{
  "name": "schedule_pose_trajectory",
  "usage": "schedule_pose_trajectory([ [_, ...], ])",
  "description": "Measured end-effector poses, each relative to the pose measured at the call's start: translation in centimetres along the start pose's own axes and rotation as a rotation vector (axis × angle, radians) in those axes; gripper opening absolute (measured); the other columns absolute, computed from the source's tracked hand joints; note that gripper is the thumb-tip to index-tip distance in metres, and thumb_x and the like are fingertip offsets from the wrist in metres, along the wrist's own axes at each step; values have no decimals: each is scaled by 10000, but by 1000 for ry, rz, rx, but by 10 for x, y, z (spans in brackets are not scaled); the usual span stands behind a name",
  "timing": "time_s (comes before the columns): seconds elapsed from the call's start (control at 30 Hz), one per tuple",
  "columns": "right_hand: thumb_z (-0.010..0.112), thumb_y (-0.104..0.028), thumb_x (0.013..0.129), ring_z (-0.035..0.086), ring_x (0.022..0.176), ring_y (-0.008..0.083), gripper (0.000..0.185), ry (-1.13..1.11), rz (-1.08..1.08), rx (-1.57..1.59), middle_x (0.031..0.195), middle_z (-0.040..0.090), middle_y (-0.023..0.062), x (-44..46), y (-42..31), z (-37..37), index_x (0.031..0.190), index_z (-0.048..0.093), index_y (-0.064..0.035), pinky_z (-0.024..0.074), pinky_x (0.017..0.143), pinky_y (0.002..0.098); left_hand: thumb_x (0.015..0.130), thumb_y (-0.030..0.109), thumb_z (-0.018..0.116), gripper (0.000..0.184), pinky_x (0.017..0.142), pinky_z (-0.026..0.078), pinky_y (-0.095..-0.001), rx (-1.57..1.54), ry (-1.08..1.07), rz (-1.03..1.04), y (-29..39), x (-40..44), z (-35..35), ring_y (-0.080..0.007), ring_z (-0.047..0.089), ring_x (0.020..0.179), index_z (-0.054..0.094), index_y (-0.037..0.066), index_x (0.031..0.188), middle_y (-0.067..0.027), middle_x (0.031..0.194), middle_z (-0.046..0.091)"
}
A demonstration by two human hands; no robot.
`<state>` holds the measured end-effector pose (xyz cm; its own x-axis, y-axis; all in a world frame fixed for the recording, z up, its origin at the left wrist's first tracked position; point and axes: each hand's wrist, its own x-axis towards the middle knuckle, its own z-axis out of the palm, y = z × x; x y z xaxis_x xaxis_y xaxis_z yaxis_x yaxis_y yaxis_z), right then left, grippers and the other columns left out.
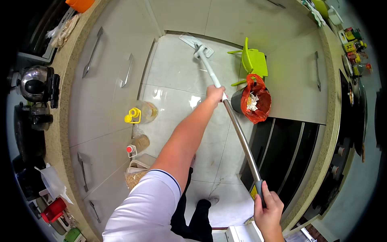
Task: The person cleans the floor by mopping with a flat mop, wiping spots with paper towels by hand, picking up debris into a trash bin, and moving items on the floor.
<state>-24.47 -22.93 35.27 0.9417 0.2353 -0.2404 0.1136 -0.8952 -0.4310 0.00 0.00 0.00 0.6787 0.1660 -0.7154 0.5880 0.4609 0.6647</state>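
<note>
A flat mop [239, 128] with a steel pole reaches across the tiled floor. Its pale rectangular head [196, 44] lies on the tiles near the far cabinets. Midway along, my left hand [215, 94] is wrapped round the white lower section of the pole. My right hand [269, 207] grips the dark grey handle end at the lower right, close to the dark oven front. The pole slants from the lower right up to the far left. Part of the handle is hidden behind my right fingers.
Right of the pole stands a bin with a red bag [261, 105] holding crumpled tissue, beside a green chair [254, 62]. Along the left cabinets stand a yellow-capped jug [146, 111], a red-capped bottle [140, 144] and a bag of nuts or grains [134, 178]. Counters [66, 101] flank both sides.
</note>
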Motion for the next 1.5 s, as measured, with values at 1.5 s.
schedule_pose_trajectory([
  [1.5,621,-59,789,588,744,400,307,-242,358,-197,847,590,203,-608,127,-205,1096,641,-54,492,648,448,888,232,538,325,344,476,-340,276,-275,-430,-441,-602,128,-200,542,398,446,-69,969,-125,637,562],
])
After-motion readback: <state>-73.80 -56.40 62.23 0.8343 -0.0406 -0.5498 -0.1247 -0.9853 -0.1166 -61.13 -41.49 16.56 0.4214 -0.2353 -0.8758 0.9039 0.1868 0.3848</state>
